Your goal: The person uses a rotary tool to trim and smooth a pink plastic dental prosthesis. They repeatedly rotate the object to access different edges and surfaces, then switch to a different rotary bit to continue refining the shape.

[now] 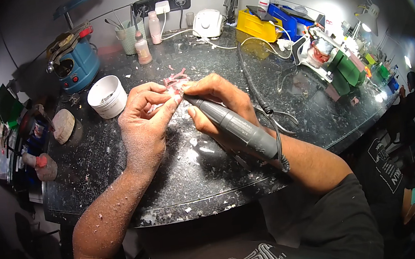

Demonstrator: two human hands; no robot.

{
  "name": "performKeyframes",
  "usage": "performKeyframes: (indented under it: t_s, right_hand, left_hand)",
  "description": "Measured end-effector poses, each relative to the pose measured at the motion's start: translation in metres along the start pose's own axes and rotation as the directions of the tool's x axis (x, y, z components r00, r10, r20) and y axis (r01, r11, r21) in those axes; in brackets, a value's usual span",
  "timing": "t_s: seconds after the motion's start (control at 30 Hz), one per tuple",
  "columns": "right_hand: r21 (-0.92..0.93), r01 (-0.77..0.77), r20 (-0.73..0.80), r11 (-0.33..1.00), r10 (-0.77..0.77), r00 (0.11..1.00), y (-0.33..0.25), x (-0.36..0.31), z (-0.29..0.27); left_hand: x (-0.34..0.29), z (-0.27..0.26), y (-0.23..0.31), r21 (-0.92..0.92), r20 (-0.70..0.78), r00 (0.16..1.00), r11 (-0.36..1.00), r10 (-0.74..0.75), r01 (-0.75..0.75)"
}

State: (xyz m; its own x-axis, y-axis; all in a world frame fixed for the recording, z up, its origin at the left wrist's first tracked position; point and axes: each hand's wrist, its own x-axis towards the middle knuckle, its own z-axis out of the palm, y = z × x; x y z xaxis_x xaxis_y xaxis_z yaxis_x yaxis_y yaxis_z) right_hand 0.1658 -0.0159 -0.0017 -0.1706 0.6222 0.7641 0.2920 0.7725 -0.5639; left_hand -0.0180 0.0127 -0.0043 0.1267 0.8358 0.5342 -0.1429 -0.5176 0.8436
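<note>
My right hand (227,97) is wrapped around a dark grey rotary handpiece (237,126), which slants up and left with its coiled cord hanging along its back end. My left hand (141,118) is closed, thumb and fingers pinching a small pink and whitish piece (175,86), possibly a denture. The handpiece's front end meets this piece between the two hands. Fingers cover much of the piece, and the tool's tip is hidden. Pale dust coats my left hand and forearm.
Left of my hands stand a white tub (108,109), a plaster model (64,126) and a blue machine (79,67). Dropper bottle (143,51), white control box (208,23) and yellow bin (256,25) line the back. Shavings litter the black worktop (174,195). Another person (386,167) is at right.
</note>
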Motion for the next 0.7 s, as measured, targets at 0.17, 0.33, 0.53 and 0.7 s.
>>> performKeyframes:
  t_s: [0.17,0.33,0.53,0.7]
  right_hand:
    - [-0.025,-0.049,0.012,0.998,0.050,0.999,-0.0026,-0.0005,-0.0008]
    - [0.014,-0.017,0.025,1.000,0.017,1.000,0.0025,-0.0020,-0.0002]
    - [-0.026,0.006,0.027,1.000,-0.005,1.000,0.0017,-0.0007,0.0000]
    - [-0.006,-0.045,0.038,0.999,0.045,0.998,-0.0019,-0.0006,-0.0011]
  left_hand:
    - [-0.0002,-0.0027,0.0001,-0.043,-0.001,0.998,0.997,-0.065,0.065]
    - [0.0004,-0.0023,-0.0019,-0.077,-0.014,0.997,0.995,-0.071,0.069]
    - [0.0013,-0.0042,-0.0018,-0.075,-0.015,0.995,0.992,-0.104,0.102]
    - [0.0012,-0.0046,-0.0025,-0.024,-0.008,0.997,0.997,-0.072,0.072]
